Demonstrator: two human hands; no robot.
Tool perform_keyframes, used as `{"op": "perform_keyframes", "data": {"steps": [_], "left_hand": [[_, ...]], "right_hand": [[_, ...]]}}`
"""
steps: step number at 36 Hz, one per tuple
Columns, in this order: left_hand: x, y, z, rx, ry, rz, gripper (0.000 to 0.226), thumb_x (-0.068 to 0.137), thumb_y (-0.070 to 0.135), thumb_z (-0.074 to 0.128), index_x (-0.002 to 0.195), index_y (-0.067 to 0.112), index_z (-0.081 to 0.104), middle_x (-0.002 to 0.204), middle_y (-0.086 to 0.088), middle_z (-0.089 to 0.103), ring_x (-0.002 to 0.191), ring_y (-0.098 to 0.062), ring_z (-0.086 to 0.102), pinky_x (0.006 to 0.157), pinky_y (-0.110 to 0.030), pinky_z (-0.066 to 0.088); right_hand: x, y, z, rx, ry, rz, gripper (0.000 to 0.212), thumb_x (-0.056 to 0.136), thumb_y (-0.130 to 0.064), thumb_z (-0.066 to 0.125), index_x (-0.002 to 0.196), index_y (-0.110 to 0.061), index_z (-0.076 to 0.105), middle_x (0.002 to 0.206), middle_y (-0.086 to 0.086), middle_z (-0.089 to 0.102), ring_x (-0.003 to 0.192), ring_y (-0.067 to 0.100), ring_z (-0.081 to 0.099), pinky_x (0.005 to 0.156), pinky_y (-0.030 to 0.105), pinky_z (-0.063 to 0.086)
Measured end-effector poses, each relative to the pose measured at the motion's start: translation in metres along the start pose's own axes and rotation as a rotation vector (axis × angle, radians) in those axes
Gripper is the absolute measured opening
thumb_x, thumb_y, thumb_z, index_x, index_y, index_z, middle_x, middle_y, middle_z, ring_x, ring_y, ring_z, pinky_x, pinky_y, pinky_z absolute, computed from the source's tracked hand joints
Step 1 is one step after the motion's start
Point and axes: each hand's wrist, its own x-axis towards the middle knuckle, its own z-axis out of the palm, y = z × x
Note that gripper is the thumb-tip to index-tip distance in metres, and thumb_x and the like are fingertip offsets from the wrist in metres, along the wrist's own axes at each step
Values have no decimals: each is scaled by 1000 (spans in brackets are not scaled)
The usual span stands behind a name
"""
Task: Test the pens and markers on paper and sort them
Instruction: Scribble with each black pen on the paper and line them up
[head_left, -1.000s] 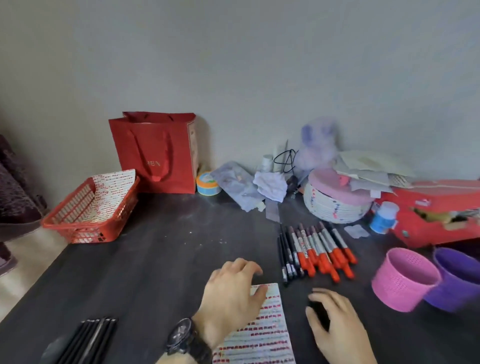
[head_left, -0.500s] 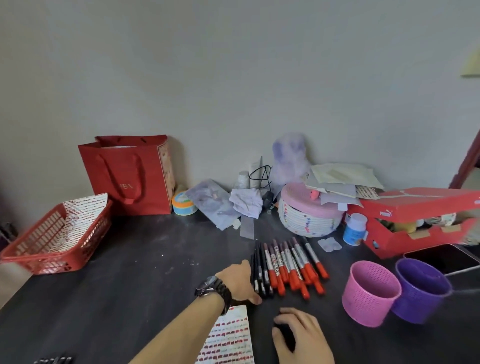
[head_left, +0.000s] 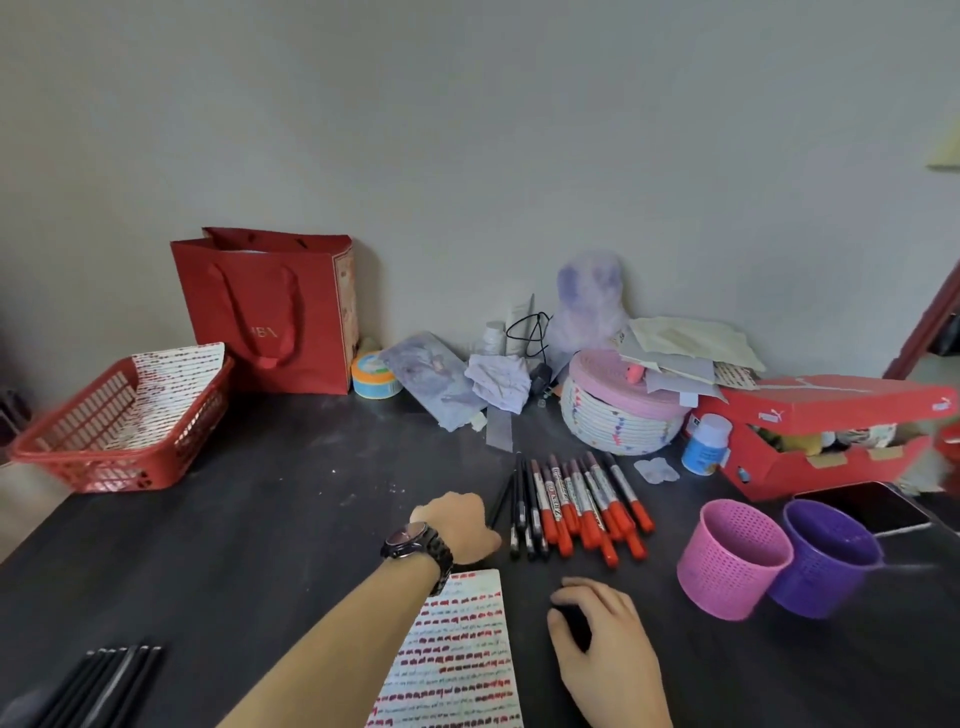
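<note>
— On the dark worktop (head_left: 260, 519), where do the pens lie?

— Near the middle. Red-capped markers (head_left: 587, 509) lie side by side in a row, and thin black pens (head_left: 524, 514) lie just left of them. A second bundle of black sticks (head_left: 104, 686) lies at the near left corner.

— And the paper?

— The paper (head_left: 457, 649), covered in rows of red marks, lies at the front edge, partly under the left forearm.

— What of the left grip?

— The left grip (head_left: 457, 525), with a watch (head_left: 410, 538) on its wrist, sits at the left end of the black pens. One pen slants toward it and its lower end meets the hand. The fingers are hidden behind the back of the hand, so I cannot tell whether it pinches anything.

— The right grip?

— The right grip (head_left: 608, 649) rests just right of the paper, fingers curled round a small black object (head_left: 571, 621).

— Any containers?

— A pink cup (head_left: 732, 561) and a purple cup (head_left: 826, 556) touch at the right. A red basket (head_left: 119, 467) at the far left holds another marked sheet (head_left: 171, 374).
</note>
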Motion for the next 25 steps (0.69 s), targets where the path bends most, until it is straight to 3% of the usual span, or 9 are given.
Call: {"op": "perform_keyframes", "data": {"steps": [3,6,10,15,18,22,25], "left_hand": [[0,-9,-2,-199,-16,-39,31,89,45,58,84,15,59,92,-3,65,86,-26,63,72,-33,51],[-5,-23,-7,-584,-49,-51,30,93,40,63,89,12,75,88,1,75,89,-18,68,84,-32,55],[-36,-36,-24,-937,13,-3,19,96,24,61,88,14,75,73,8,70,62,1,60,65,-14,49],[-102,-52,-29,-1098,55,90,19,95,9,55,95,13,74,73,8,72,62,1,59,64,-14,49],[-142,-61,-22,-1134,24,151,15,91,17,59,93,19,74,86,0,76,72,-5,67,66,-17,50],[-177,-71,-4,-1077,-29,188,26,79,40,60,99,28,72,96,-3,76,89,-20,72,81,-33,57],[-192,-77,5,-1008,-4,185,28,79,41,59,103,31,71,95,0,75,87,-22,69,85,-42,56]], "right_hand": [[-1,2,-1,-7,6,-20,16,82,-24,77,93,-34,71,113,-29,60,110,1,50,91,20,42],[-3,2,-2,-23,-23,-30,17,84,-25,76,96,-35,70,115,-30,58,112,0,49,92,17,40],[-4,3,0,-18,26,-44,22,77,-16,82,92,-30,73,111,-24,64,108,8,57,88,23,45],[-4,0,-2,-23,55,-30,23,76,-14,84,91,-30,75,111,-21,66,109,12,59,89,27,48],[-4,-8,-8,46,0,3,18,83,-22,80,97,-32,75,114,-22,65,114,9,56,95,23,41],[-12,-38,-22,416,-183,170,24,86,-54,67,106,-42,69,107,-25,71,109,-7,61,95,21,45],[-26,-67,-28,711,-347,200,42,78,-73,63,108,-45,69,103,-14,75,89,5,71,79,25,56]]}}
